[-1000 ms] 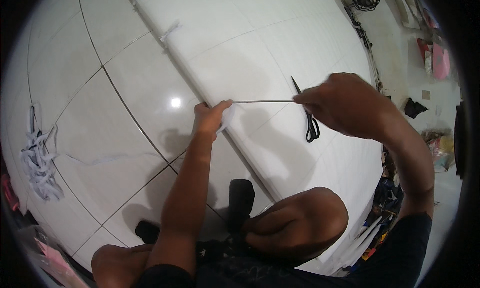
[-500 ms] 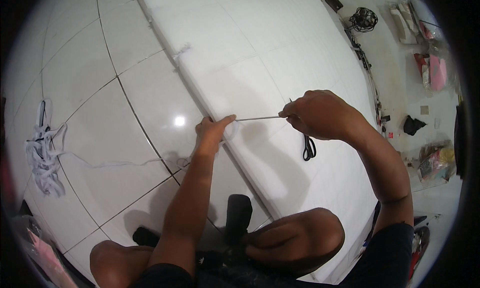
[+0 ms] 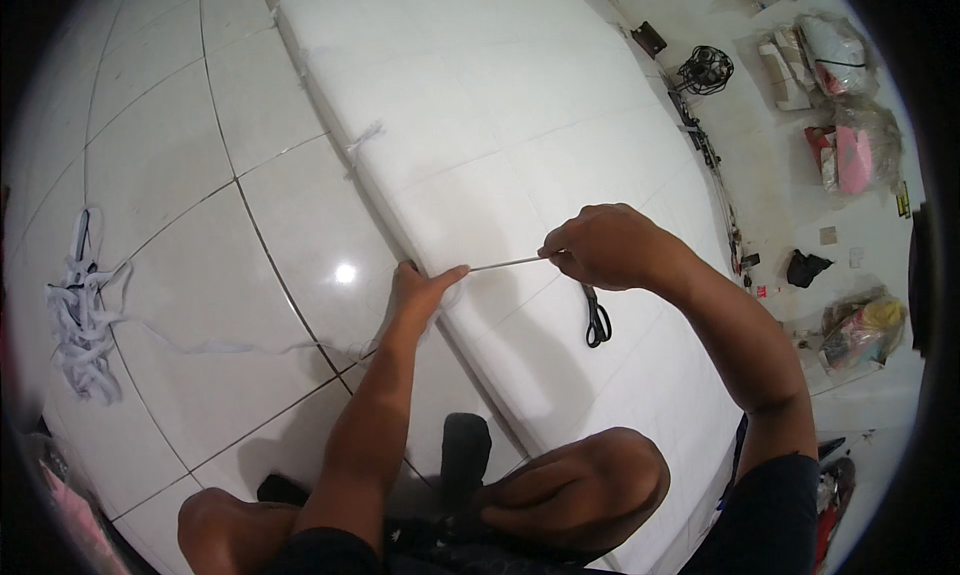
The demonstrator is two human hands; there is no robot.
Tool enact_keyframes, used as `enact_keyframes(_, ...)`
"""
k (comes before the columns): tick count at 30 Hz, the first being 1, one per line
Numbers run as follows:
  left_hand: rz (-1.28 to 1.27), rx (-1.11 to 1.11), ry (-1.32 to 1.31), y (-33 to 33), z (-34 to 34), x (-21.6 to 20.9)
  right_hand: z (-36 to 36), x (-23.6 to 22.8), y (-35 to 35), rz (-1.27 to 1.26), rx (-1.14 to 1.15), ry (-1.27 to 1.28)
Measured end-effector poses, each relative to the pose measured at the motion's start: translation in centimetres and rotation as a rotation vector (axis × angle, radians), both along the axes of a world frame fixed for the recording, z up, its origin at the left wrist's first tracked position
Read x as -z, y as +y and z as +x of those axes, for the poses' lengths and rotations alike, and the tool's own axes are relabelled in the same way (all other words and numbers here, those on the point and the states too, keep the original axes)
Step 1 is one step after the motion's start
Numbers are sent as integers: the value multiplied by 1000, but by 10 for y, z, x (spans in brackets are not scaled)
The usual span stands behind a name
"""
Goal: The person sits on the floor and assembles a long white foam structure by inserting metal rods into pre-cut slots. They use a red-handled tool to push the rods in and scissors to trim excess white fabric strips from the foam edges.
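Note:
A thin, grey-white strip (image 3: pixel 507 263) is stretched nearly straight between my two hands, above the white, padded slab (image 3: pixel 470 105). My left hand (image 3: pixel 422 290) grips one end at the slab's left edge, with thumb and fingers closed. Farther right, my right hand (image 3: pixel 612 247) pinches the other end between thumb and fingertips. Black-handled scissors (image 3: pixel 597 327) lie on the slab just below my right hand, their blades mostly hidden. From around my left hand a pale, loose tape (image 3: pixel 220 349) trails left across the tiles to a tangled heap of white tape (image 3: pixel 85 340).
Glossy white floor tiles (image 3: pixel 160 215) lie left of the slab. Along the right are a black wire-cage object (image 3: pixel 706 70), cables (image 3: pixel 705 145), a black crumpled item (image 3: pixel 806 268) and several plastic-wrapped packages (image 3: pixel 855 155). My bent knees are at the bottom.
The whole view has shifted, so the scene sits lower in the picture. Both hands keep hold of the strip; the stretch between them looks slightly shorter.

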State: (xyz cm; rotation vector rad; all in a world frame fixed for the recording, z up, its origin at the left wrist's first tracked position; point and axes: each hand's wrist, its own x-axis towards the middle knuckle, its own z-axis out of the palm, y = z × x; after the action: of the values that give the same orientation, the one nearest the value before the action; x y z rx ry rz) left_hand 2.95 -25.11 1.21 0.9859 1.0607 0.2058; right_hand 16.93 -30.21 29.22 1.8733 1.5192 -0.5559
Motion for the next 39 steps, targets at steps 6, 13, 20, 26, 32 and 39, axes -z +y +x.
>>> enact_keyframes(6,-98,-7,-158,5,-5,6,-3,-3,3,63,-59,7)
enact_keyframes(13,-243,-72,-309,-3,0,-24,3,1,3,93,-40,50)
enact_keyframes(20,-180,47,-314,-1,-1,-17,-7,-23,5,-73,-134,-20)
enact_keyframes(26,-49,-21,-343,-3,3,44,-24,-163,-22,172,-133,-46)
enact_keyframes(32,240,299,-98,11,-9,29,17,-120,-128,692,293,212)
enact_keyframes(39,-470,368,-724,36,-30,92,45,144,-230,1074,1092,648)
